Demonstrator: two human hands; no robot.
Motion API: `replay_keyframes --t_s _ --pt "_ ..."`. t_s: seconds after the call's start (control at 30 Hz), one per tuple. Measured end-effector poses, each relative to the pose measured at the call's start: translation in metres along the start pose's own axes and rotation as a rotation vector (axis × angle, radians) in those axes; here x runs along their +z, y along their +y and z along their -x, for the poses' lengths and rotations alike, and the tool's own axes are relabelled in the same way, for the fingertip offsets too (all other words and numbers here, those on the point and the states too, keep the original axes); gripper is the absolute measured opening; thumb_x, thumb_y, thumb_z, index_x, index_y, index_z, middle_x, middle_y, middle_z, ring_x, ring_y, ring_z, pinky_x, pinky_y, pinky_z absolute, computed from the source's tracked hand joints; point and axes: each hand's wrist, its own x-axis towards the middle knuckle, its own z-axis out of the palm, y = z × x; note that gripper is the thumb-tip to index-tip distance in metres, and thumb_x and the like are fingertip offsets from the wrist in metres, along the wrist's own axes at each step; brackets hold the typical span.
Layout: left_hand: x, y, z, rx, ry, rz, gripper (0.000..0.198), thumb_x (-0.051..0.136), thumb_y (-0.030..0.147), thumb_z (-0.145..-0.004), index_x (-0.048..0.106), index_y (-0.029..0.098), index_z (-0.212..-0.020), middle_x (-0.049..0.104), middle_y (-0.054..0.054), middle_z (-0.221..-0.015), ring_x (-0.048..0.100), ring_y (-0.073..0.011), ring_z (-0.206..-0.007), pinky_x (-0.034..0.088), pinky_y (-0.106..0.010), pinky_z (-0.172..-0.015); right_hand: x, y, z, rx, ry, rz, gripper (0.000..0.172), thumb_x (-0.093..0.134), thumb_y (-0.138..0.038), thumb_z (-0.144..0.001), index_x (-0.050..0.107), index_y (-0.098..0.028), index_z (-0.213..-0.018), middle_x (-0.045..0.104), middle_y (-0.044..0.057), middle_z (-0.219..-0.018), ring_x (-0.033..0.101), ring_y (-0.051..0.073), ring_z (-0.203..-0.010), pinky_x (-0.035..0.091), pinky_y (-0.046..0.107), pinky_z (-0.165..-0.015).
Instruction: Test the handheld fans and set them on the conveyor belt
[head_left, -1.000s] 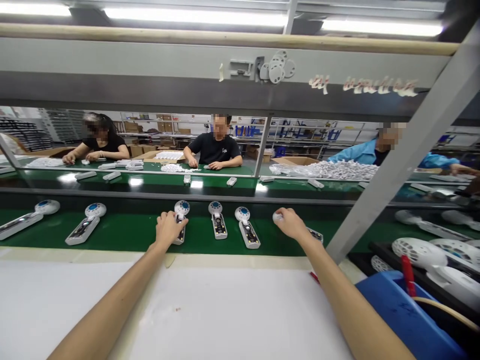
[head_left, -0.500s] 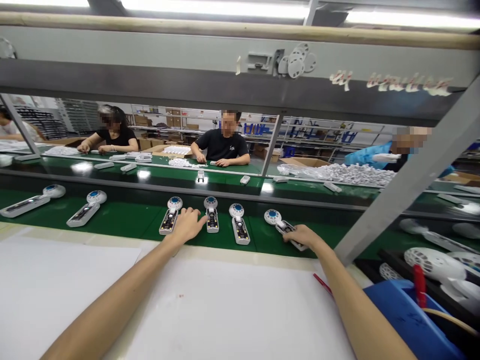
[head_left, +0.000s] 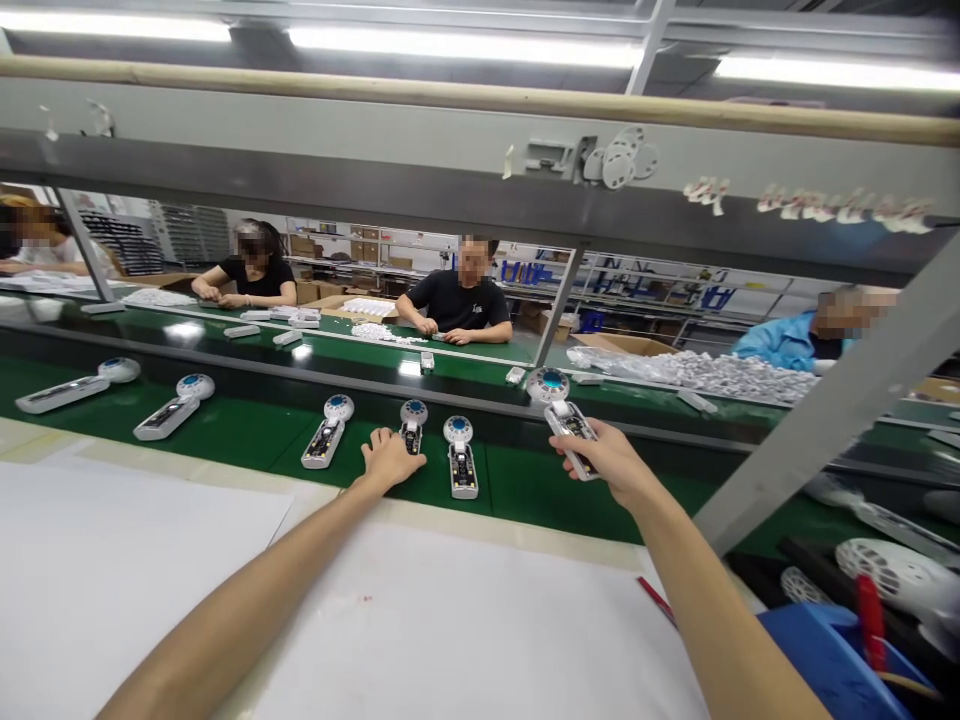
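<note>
My right hand [head_left: 609, 463] grips the handle of an open hand-held fan half [head_left: 561, 404], white with a blue round centre, lifted off the green conveyor belt [head_left: 232, 440]. My left hand [head_left: 390, 460] lies on the belt with its fingers closed over the lower end of another fan half [head_left: 412, 421]. Two more fan halves sit to either side of it, one [head_left: 326, 431] at the left and one [head_left: 459, 455] at the right, circuit boards showing.
Two further fan halves [head_left: 174, 408] lie farther left on the belt. A white sheet [head_left: 420, 630] covers the near table. A slanted metal post [head_left: 832, 410] stands at right, with a blue bin [head_left: 832, 660] and white fan grilles [head_left: 892, 575]. Several people work across a second belt.
My right hand has closed on the rightmost fan half and lifted it off the belt. My left hand has moved from one fan half to its right-hand neighbour. The view has panned right.
</note>
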Motion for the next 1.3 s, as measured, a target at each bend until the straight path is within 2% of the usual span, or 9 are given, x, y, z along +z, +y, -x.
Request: replay_keyframes --t_s 0.1,0.27,0.4,0.5,0.67,0.73,0.87,1.07,1.3 --pt "-0.009 -0.004 -0.002 -0.009 -0.043 0.029 0.044 0.066 0.042 -0.088 0.059 0.015 -0.122 0.054 -0.013 -0.134 0.046 -0.031 -0.129 0.04 -0.053 -0.105 0.004 -0.013 0.013 -0.026 0.032 -0.036 0.031 0.077 -0.027 -0.073 0.06 -0.017 -0.097 0.067 0.003 -0.072 0.061 0.014 -0.056 0.053 0.024 -0.045" --pt "-0.02 -0.016 -0.004 0.018 -0.104 0.189 0.039 0.067 0.037 -0.089 0.06 0.015 -0.12 0.06 -0.011 -0.124 0.058 -0.0264 -0.115 0.047 -0.05 -0.099 0.009 -0.028 0.027 -0.017 -0.013 -0.133 0.023 0.068 -0.029 -0.082 0.059 -0.017 -0.098 0.067 0.005 -0.075 0.062 0.015 -0.058 0.054 0.025 -0.047" --pt "-0.029 -0.022 -0.008 -0.013 -0.135 0.457 0.024 0.067 0.034 -0.09 0.064 0.013 -0.102 0.065 -0.007 -0.104 0.063 -0.0205 -0.097 0.053 -0.041 -0.088 0.016 -0.035 0.034 -0.033 -0.072 -0.243 0.021 0.06 -0.02 -0.081 0.057 -0.016 -0.102 0.068 0.006 -0.077 0.063 0.016 -0.059 0.054 0.025 -0.049" --pt "-0.047 -0.014 -0.005 0.014 -0.132 0.766 0.021 0.061 0.033 -0.093 0.058 0.013 -0.097 0.065 -0.006 -0.094 0.066 -0.0177 -0.085 0.056 -0.036 -0.078 0.021 -0.04 0.043 -0.05 -0.139 -0.349 0.03 0.056 -0.018 -0.081 0.055 -0.017 -0.111 0.07 0.005 -0.083 0.066 0.016 -0.065 0.057 0.027 -0.056" --pt "-0.095 0.021 0.032 0.219 -0.107 1.258 0.025 0.057 0.034 -0.092 0.041 0.021 -0.107 0.063 -0.005 -0.107 0.068 -0.0154 -0.083 0.06 -0.035 -0.076 0.038 -0.053 0.07 -0.149 -0.169 -0.438 0.042 0.061 -0.02 -0.081 0.051 -0.023 -0.122 0.071 0.003 -0.094 0.069 0.017 -0.076 0.059 0.029 -0.068" --pt "-0.112 0.034 0.054 0.291 -0.106 1.369 0.032 0.059 0.04 -0.09 0.039 0.024 -0.109 0.063 -0.001 -0.099 0.066 -0.0143 -0.076 0.061 -0.036 -0.072 0.045 -0.058 0.08 -0.207 -0.186 -0.457 0.043 0.064 -0.023 -0.08 0.051 -0.025 -0.12 0.071 0.002 -0.1 0.07 0.018 -0.08 0.059 0.031 -0.07" --pt "-0.134 0.049 0.091 0.457 -0.276 1.634 0.042 0.054 0.028 -0.088 0.036 0.026 -0.125 0.064 -0.001 -0.086 0.067 -0.0185 -0.067 0.06 -0.038 -0.062 0.053 -0.064 0.097 -0.274 -0.218 -0.486 0.042 0.067 -0.024 -0.077 0.049 -0.026 -0.114 0.068 0.002 -0.106 0.071 0.019 -0.081 0.059 0.035 -0.069" --pt "-0.14 0.057 0.115 0.54 -0.38 1.63 0.052 0.063 0.019 -0.083 0.034 0.024 -0.125 0.064 -0.003 -0.102 0.071 -0.0207 -0.078 0.063 -0.042 -0.07 0.053 -0.067 0.105 -0.309 -0.235 -0.461 0.049 0.064 -0.024 -0.079 0.046 -0.028 -0.125 0.066 0.001 -0.102 0.069 0.019 -0.084 0.059 0.034 -0.071" --pt "-0.142 0.06 0.124 0.582 -0.462 1.644 0.06 0.068 0.017 -0.08 0.029 0.027 -0.125 0.063 -0.001 -0.101 0.07 -0.0193 -0.076 0.062 -0.044 -0.069 0.051 -0.065 0.102 -0.355 -0.286 -0.41 0.06 0.063 -0.023 -0.081 0.041 -0.033 -0.136 0.067 0.001 -0.106 0.069 0.02 -0.089 0.059 0.035 -0.076"
